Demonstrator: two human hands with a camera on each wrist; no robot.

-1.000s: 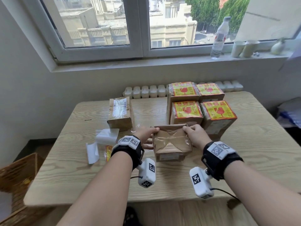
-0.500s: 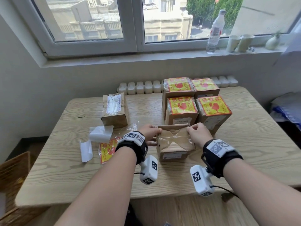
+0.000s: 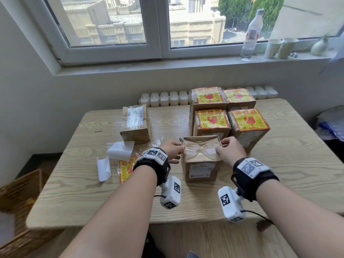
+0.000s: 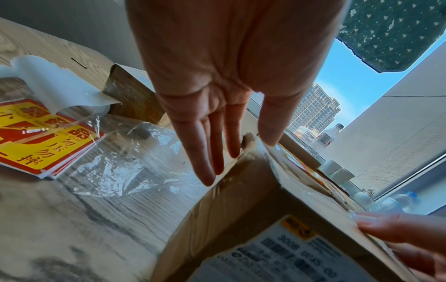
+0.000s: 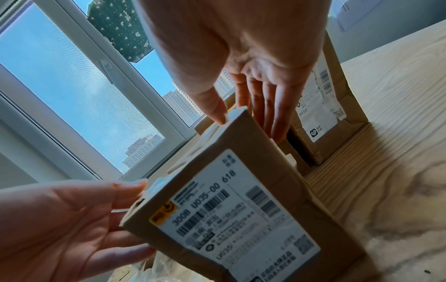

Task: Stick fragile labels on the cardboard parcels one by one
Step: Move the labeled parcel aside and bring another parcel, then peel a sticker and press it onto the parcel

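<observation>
Left hand (image 3: pixel 172 149) and right hand (image 3: pixel 230 151), fingers nearly straight, press opposite sides of the unlabelled parcel (image 3: pixel 201 158) standing on the table (image 3: pixel 279 175).

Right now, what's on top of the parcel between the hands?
The parcel top shows only crumpled brown flaps and clear tape, no fragile label. The left hand and right hand rest on its top edges, hiding both ends. Its contents can't be seen.
</observation>
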